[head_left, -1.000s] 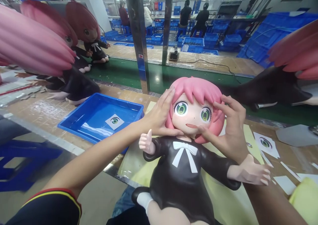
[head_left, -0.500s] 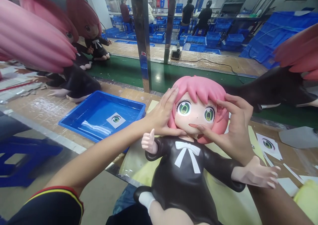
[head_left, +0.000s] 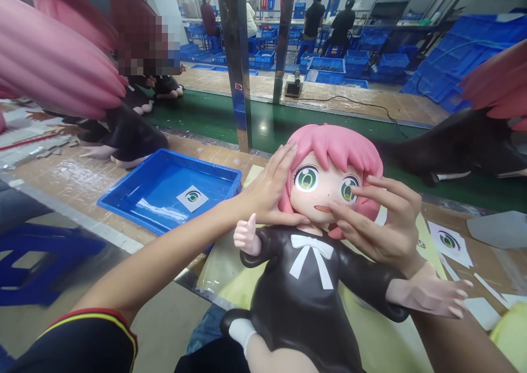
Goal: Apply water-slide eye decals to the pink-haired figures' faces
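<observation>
A large doll [head_left: 308,274] with pink hair, green eyes and a black dress with a white bow lies on its back in front of me. My left hand [head_left: 269,189] cups the left side of its head, fingers on the hair and thumb under the chin. My right hand [head_left: 379,219] rests on the other side of the face, a fingertip touching the doll's eye on that side and the thumb near its mouth. A yellow mat [head_left: 224,277] lies under the doll.
A blue tray [head_left: 123,200] holding water and an eye sticker [head_left: 192,198] sits to the left. More eye stickers [head_left: 450,243] and paper scraps lie at the right. Other pink-haired dolls [head_left: 119,134] stand around a green conveyor belt [head_left: 263,123]. People work at the back.
My right hand has moved in from the hair onto the doll's face, its fingertip now on the eye. My left hand stays on the head.
</observation>
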{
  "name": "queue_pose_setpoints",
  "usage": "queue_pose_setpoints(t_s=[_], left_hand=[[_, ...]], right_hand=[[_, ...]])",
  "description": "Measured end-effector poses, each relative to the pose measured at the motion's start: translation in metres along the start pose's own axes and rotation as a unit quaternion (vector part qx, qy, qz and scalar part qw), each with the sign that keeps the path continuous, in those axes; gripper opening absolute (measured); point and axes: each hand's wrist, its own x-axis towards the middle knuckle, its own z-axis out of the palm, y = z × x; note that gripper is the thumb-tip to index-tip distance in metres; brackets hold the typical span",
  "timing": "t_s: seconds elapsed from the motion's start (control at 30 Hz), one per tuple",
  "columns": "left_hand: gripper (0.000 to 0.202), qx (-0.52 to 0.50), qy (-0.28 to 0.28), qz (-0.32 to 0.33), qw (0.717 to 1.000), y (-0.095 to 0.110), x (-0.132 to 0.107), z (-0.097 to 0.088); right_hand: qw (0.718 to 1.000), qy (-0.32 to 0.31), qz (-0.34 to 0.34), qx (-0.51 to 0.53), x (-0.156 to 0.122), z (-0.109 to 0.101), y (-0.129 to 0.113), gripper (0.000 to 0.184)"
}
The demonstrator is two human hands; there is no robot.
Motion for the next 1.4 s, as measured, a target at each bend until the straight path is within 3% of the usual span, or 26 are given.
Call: queue_pose_setpoints(t_s=[0.5, 0.63, 0.77, 1.23, 1.3, 1.4], left_hand=[[0.131, -0.003, -0.011, -0.027, 1.000, 0.001, -0.001, 0.000], [0.130, 0.000, -0.008, -0.020, 1.000, 0.002, 0.000, -0.001], [0.130, 0.000, -0.005, -0.028, 1.000, 0.002, -0.001, 0.000], [0.132, -0.025, -0.008, -0.015, 1.000, 0.001, 0.001, -0.003], [0.130, -0.058, -0.003, -0.042, 0.997, 0.005, 0.003, -0.007], [0.113, -0.141, 0.024, -0.168, 0.975, 0.016, 0.012, -0.014]], right_hand=[[1.000, -0.006, -0.001, 0.006, -0.004, 0.003, 0.000, 0.047], [0.999, 0.035, -0.002, 0.007, -0.007, 0.004, 0.002, 0.048], [0.997, 0.068, 0.046, 0.002, -0.009, 0.006, 0.002, 0.049], [0.999, 0.036, 0.005, 0.008, -0.011, 0.008, 0.002, 0.051], [0.998, 0.066, 0.023, 0.009, -0.011, 0.010, 0.001, 0.052], [0.990, 0.117, 0.074, 0.006, -0.012, 0.013, -0.004, 0.058]])
